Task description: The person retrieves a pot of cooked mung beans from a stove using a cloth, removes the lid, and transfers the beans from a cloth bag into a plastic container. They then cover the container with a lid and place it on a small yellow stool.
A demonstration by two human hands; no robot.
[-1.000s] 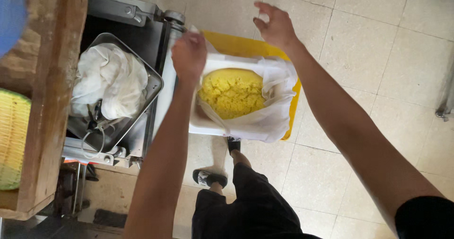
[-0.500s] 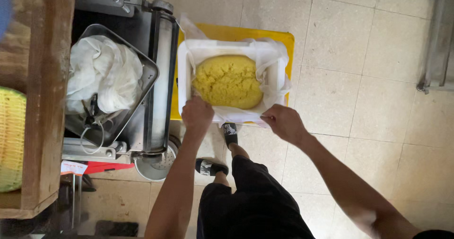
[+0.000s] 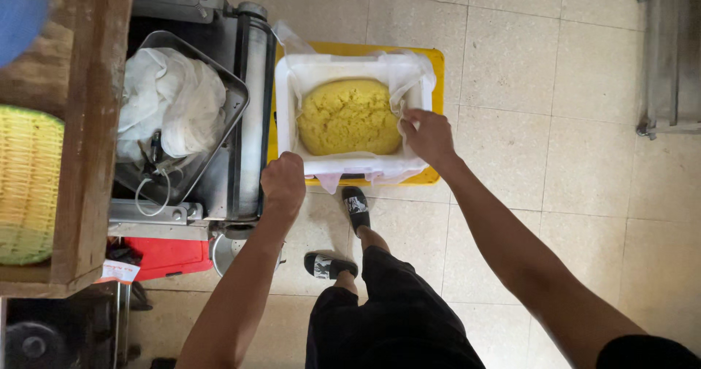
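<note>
A white rectangular tub (image 3: 292, 113), lined with thin translucent plastic sheeting (image 3: 409, 73), sits on a yellow crate (image 3: 437, 70) on the pale tiled floor (image 3: 555, 62), and a rounded mass of yellow dough (image 3: 349, 117) fills most of the tub's inside. The left hand (image 3: 282, 181) is curled closed over the tub's near left corner, knuckles up, gripping the rim there. The right hand (image 3: 429, 135) rests at the tub's right side, its fingers drawn together and pinching a fold of the sheeting just beside the dough; whether the fingertips also touch the rim cannot be told. Directly left of the tub stands a metal machine with a long steel roller (image 3: 252, 106), and on it a metal tray (image 3: 237, 99) holds bunched white cloth (image 3: 168, 110). Further left runs a wooden shelf edge (image 3: 95, 121) with a yellow-green woven basket (image 3: 25, 186) on it. Below the tub, the person's two feet in black slides (image 3: 355, 205) stand on the tiles, one just in front of the crate, and a red box (image 3: 168, 256) lies under the machine.
</note>
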